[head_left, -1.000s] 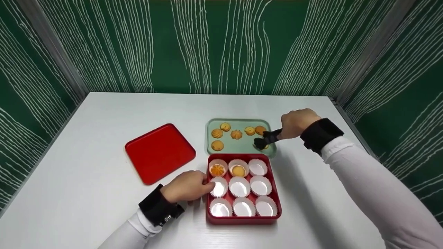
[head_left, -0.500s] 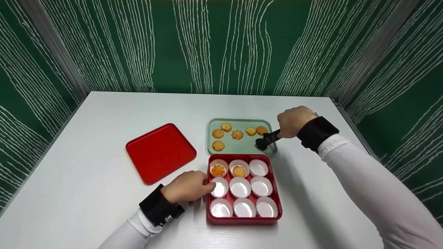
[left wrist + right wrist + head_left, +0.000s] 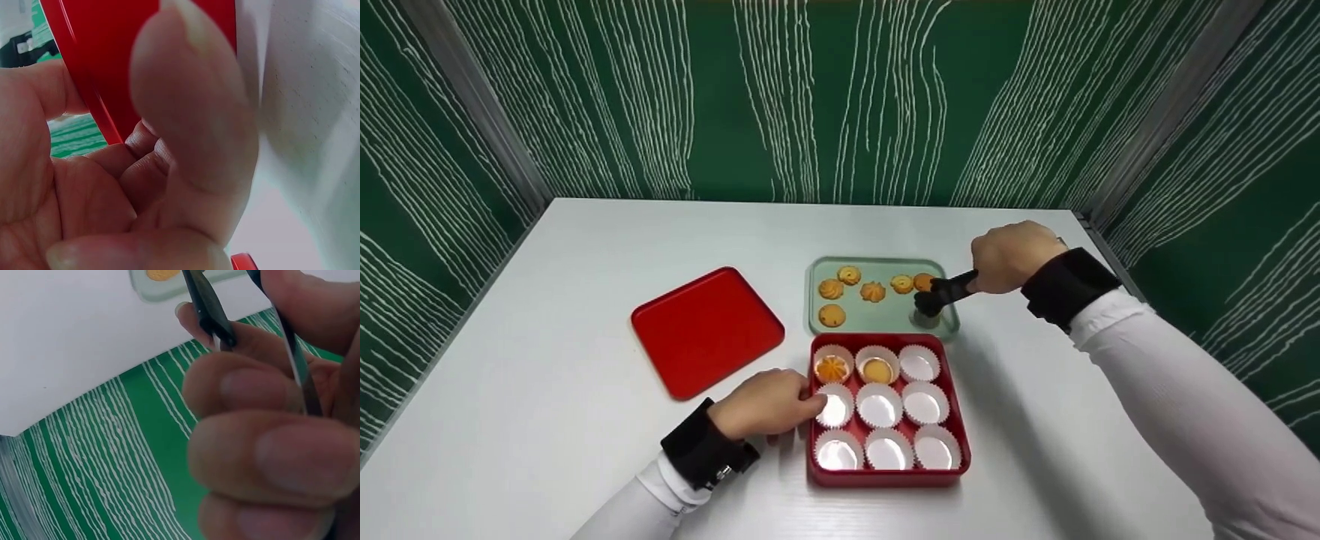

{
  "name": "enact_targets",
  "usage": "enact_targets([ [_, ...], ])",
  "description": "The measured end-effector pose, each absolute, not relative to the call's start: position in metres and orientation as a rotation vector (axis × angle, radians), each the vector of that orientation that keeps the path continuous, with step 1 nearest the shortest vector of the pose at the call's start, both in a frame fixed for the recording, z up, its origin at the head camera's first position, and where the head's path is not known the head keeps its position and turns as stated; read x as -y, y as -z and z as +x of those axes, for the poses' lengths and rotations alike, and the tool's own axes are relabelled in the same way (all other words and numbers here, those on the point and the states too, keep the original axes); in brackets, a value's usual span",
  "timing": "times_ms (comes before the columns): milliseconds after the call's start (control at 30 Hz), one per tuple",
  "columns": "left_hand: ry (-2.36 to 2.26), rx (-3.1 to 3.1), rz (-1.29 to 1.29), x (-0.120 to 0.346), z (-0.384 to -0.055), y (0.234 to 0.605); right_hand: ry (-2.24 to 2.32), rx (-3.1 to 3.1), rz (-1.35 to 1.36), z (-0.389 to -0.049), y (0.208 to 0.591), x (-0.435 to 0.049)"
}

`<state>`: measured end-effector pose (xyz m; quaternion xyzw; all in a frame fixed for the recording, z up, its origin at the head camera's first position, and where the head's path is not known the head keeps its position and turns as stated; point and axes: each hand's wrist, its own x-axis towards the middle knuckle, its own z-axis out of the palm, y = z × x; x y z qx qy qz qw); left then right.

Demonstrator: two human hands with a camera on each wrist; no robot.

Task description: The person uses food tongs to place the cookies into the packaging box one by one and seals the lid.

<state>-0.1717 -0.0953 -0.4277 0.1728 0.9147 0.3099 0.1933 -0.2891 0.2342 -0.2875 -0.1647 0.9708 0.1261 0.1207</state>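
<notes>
My right hand [image 3: 1012, 256] grips black tongs [image 3: 956, 287], with fingers curled round the arms of the tongs [image 3: 208, 306] in the right wrist view. The tongs' heads hang just over the right part of a pale green tray [image 3: 870, 322]; whether a cookie sits between them is too small to tell. Several cookies [image 3: 873, 292] lie on that tray. Nearer, a red box [image 3: 885, 478] holds rows of white paper cups [image 3: 879, 406]; two back-row cups contain a cookie each. My left hand [image 3: 769, 405] holds the box's left wall, thumb over the rim.
A flat red tray [image 3: 709, 330] lies askew to the left on the white table [image 3: 540, 360]. Green panels [image 3: 720, 97] with white streaks wall the table at the back and sides. The box's back edge is close against the green tray's front.
My right hand has moved slightly right and up, and the tongs' heads have risen a little off the green tray, baring a shadow below. My left hand and the box stay put.
</notes>
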Motion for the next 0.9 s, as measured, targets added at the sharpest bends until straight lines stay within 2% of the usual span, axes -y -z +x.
enact_targets([
  [433, -0.880, -2.569, 0.504, 0.095, -0.170, 0.427, -0.399, -2.930, -0.687, -0.228, 0.249, -0.229],
  [667, -0.874, -2.570, 0.491, 0.095, -0.170, 0.427, -0.477, -2.886, -0.830, -0.194, 0.256, -0.221],
  [900, -0.870, -2.573, 0.480, 0.095, -0.169, 0.427, -0.593, -2.893, -0.992, -0.178, 0.275, -0.221],
])
